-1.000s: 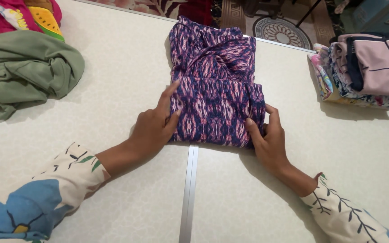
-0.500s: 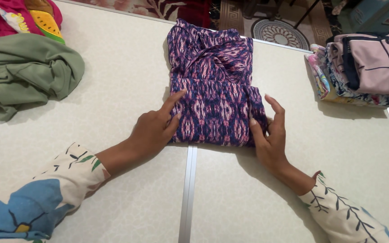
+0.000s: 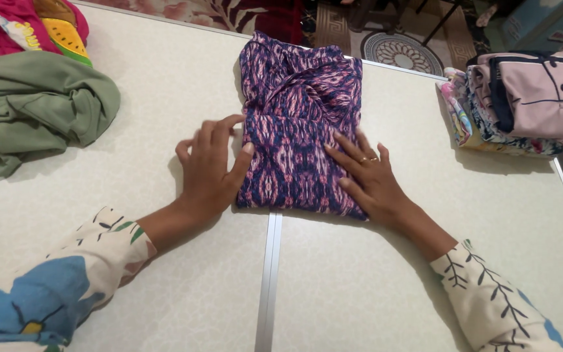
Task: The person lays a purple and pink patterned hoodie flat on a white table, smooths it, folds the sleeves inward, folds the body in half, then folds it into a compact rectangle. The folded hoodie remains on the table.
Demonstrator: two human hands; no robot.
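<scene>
A folded purple and pink patterned garment (image 3: 298, 111) lies on the pale table (image 3: 164, 85) in front of me. My left hand (image 3: 210, 166) rests at its left edge, fingers spread, thumb touching the fabric. My right hand (image 3: 369, 179), with a ring on one finger, lies flat on the garment's lower right part, fingers apart. Neither hand grips the cloth.
A crumpled green garment (image 3: 34, 104) lies at the left, with a pink and yellow cloth (image 3: 27, 26) behind it. A stack of folded clothes (image 3: 516, 104) sits at the right edge. A metal seam (image 3: 268, 280) runs down the tabletop. Rugs show on the floor beyond the table.
My right hand moved from the garment's right edge onto its top and flattened. My left hand shifted slightly left, off the fabric to its edge.
</scene>
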